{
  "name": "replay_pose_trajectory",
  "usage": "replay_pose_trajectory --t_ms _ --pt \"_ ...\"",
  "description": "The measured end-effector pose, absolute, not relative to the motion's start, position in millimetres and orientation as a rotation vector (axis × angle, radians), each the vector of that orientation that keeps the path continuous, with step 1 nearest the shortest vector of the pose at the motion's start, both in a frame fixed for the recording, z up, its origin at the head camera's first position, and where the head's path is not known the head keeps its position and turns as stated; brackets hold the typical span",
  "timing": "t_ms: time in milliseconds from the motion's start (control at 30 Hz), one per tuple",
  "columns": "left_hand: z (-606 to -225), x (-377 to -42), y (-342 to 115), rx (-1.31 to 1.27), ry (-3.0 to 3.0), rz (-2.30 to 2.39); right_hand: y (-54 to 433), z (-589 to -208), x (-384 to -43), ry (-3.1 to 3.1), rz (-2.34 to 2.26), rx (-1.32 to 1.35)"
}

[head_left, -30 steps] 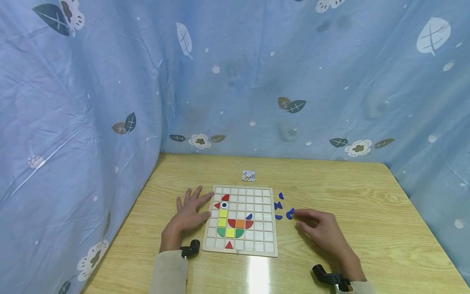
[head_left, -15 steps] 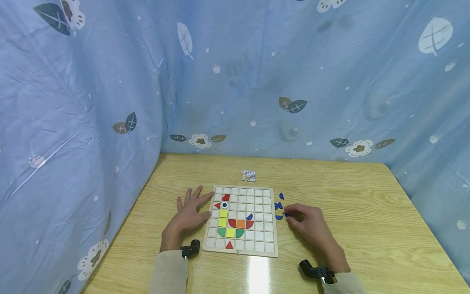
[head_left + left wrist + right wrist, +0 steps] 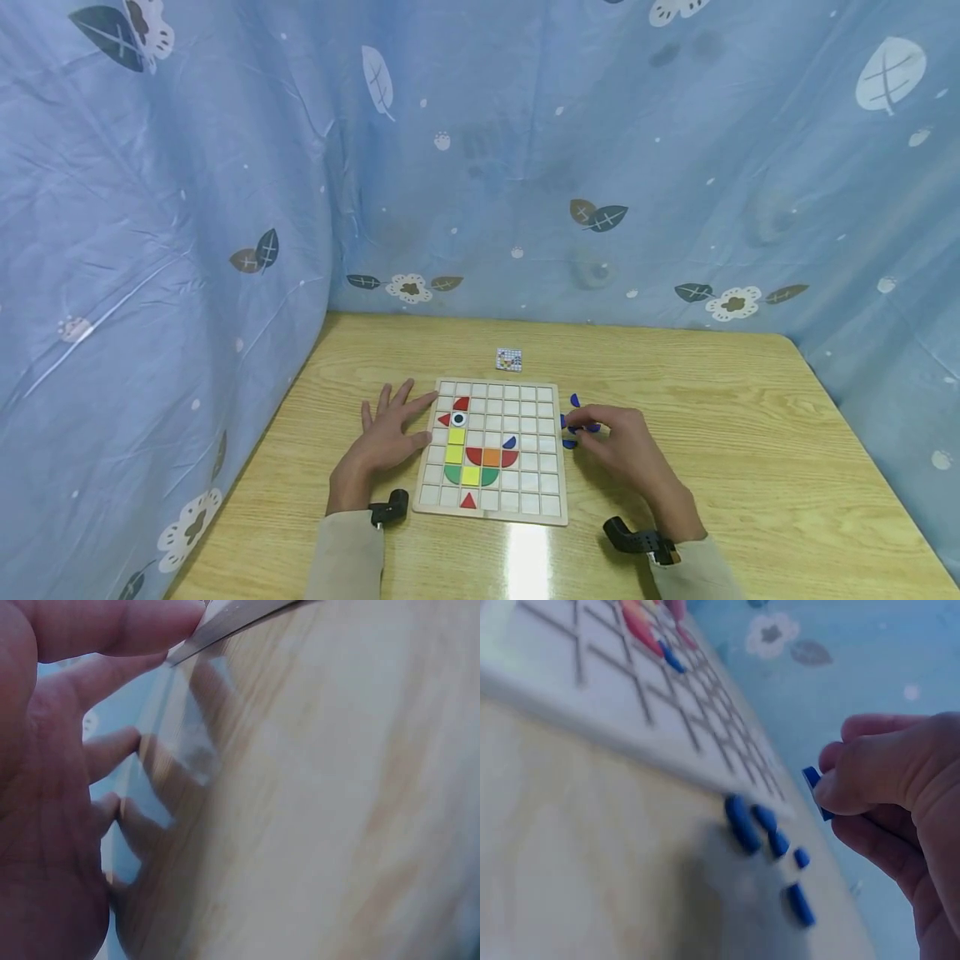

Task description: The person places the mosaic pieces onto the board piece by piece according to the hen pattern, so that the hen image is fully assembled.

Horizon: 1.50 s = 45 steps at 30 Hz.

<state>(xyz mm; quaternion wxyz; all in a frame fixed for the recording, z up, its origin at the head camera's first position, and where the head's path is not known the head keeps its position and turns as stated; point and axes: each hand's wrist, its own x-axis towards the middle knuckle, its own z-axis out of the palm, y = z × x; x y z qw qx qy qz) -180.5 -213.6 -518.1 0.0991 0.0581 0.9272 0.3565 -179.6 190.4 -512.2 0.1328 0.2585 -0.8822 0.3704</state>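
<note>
My left hand [image 3: 382, 440] rests with spread fingers at the left edge of a wooden grid board [image 3: 489, 514]; thumb and index finger touch its frame. Just right of the board, my right hand [image 3: 628, 443] pinches a small blue rounded tile [image 3: 810, 778] between thumb and fingers, held above the table. Several loose blue tiles [image 3: 799, 904] lie under and beside that hand, some partly hidden by it in the head view. On the board, red, yellow, green and orange tiles form a bird-like figure, with a round eye tile [image 3: 458, 419] and one blue tile [image 3: 510, 442].
A small printed card [image 3: 508, 360] with a gridded picture lies behind the board. The wooden table [image 3: 697, 375] extends to the right. A blue patterned curtain [image 3: 480, 167] hangs along the back and sides.
My right hand has moved left over the blue tiles, closer to the board, and has taken one between its fingertips. The left hand and the board have stayed put.
</note>
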Motion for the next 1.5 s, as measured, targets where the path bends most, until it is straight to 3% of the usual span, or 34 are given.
replay_pose_trajectory --t_ms 633,1500 --pt "-515 -178 -210 0.178 2.735 1.066 140 -504 -208 -2.733 1.055 1.096" --pt "-514 -179 -212 0.166 2.753 1.037 124 -517 -208 -2.667 0.928 1.08"
